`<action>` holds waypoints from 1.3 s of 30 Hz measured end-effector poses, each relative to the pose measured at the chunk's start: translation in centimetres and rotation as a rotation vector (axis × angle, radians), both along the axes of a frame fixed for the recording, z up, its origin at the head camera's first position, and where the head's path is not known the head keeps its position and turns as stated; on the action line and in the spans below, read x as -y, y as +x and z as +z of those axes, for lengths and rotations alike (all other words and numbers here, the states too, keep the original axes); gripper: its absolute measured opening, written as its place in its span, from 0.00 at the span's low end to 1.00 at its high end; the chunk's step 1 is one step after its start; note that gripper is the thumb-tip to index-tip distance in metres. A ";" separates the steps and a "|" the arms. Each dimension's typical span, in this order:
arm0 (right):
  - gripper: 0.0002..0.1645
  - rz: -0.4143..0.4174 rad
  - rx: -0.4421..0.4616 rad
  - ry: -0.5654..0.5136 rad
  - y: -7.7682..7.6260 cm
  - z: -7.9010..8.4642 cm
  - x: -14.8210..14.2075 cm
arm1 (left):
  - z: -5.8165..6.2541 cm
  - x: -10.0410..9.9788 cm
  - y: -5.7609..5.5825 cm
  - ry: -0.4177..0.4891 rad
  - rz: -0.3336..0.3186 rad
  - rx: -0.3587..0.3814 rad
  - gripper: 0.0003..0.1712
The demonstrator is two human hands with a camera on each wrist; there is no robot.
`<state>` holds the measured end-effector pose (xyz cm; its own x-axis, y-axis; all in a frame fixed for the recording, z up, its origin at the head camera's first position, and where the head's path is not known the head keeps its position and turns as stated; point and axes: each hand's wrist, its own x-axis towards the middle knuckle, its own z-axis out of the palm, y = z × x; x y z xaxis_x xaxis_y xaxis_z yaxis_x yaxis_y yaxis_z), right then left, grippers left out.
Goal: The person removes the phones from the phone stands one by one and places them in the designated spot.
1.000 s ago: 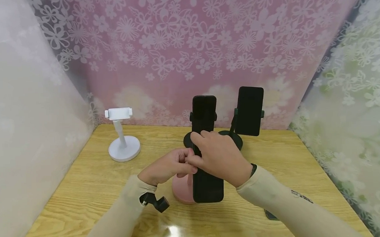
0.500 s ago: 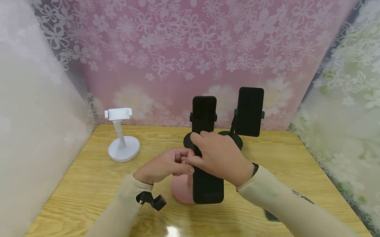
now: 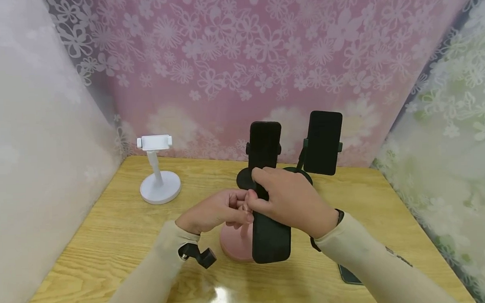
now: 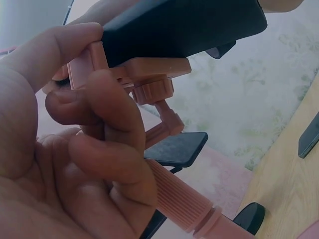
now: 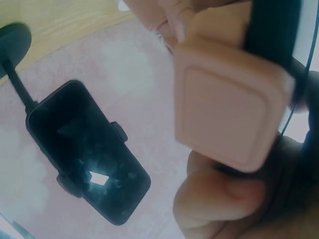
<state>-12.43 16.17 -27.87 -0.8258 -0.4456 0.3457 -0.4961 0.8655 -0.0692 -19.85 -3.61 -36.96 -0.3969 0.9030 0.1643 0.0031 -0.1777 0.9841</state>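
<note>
Grip, left (image 3: 216, 210): pinching the end of the pink clamp (image 4: 159, 68).
Grip, right (image 3: 295, 198): curled around the black phone (image 3: 271, 239).
Black phone: against the pink clamp, near centre, above the pink base (image 3: 233, 244); seating judged unfinished.
Far centre stand (image 3: 243, 180): phone mounted.
Far right stand (image 3: 302, 158): phone mounted.
White stand (image 3: 158, 190), far left: no phone fitted.
Loose phone (image 3: 348, 275): near right, on desk (image 3: 97, 237), unmounted.
</note>
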 end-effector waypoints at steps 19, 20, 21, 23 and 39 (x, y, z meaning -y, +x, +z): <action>0.13 -0.028 0.076 -0.083 0.0 -0.2 0.1 | -0.2 0.3 -0.2 -0.030 0.001 -0.010 0.14; 0.13 -0.034 0.081 -0.092 0.0 -0.3 0.1 | -0.2 0.3 -0.2 -0.033 -0.001 -0.021 0.14; 0.15 -0.040 0.085 -0.102 0.0 -0.4 0.2 | -0.2 0.4 -0.2 -0.035 -0.004 -0.030 0.13; 0.17 -0.044 0.077 -0.113 0.0 -0.4 0.2 | -0.2 0.4 -0.2 -0.035 -0.008 -0.052 0.14; 0.20 0.022 -0.080 -0.132 0.3 -1.0 -0.1 | 1.8 1.1 0.8 -0.093 0.227 -0.430 0.17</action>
<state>-12.15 16.24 -28.83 -0.7837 -0.4097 0.4668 -0.5233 0.8404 -0.1409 -19.10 -4.71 -35.17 -0.4992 0.8201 0.2796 0.4412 -0.0371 0.8966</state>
